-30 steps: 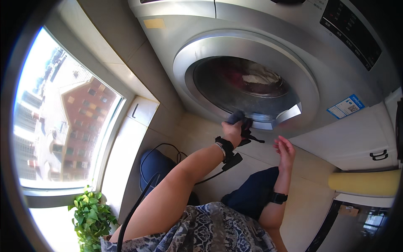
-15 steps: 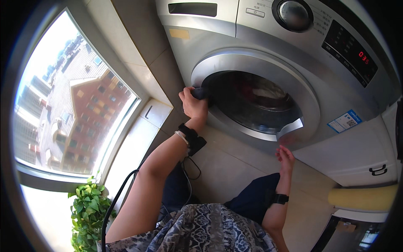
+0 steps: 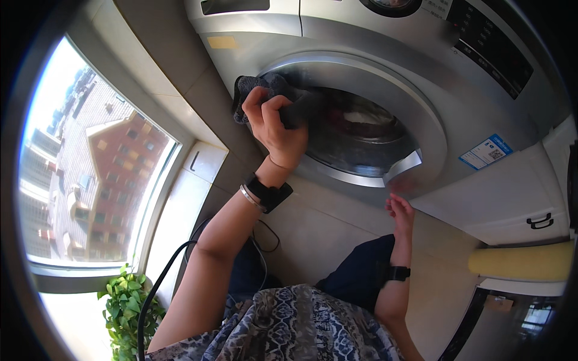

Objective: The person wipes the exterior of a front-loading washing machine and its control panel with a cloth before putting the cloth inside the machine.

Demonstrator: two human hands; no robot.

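My left hand (image 3: 278, 135) is closed around a dark grey cloth (image 3: 296, 109). It presses the cloth against the left side of the round door of a silver front-loading washing machine (image 3: 337, 39). A crumpled fold of the cloth sticks out on the far side of my fingers. Through the dark door glass (image 3: 361, 155), a reddish and white shape shows dimly. My right hand (image 3: 401, 210) is held low at the right, just below the door's handle notch (image 3: 404, 168). Its fingers are loosely bent and slightly apart, with nothing visible in them.
A window (image 3: 102, 162) and tiled ledge run along the left, with a leafy green plant (image 3: 129, 304) at lower left. White cabinet doors (image 3: 500, 210), a yellow roll-shaped thing (image 3: 521, 260) and a dark-fronted appliance (image 3: 506, 328) stand at the right. Black cables trail by my left arm.
My left hand has moved up along the door's left side, and more of the cloth shows. My right hand stays low by the door. The view has shifted, and the panel's red digits no longer show.
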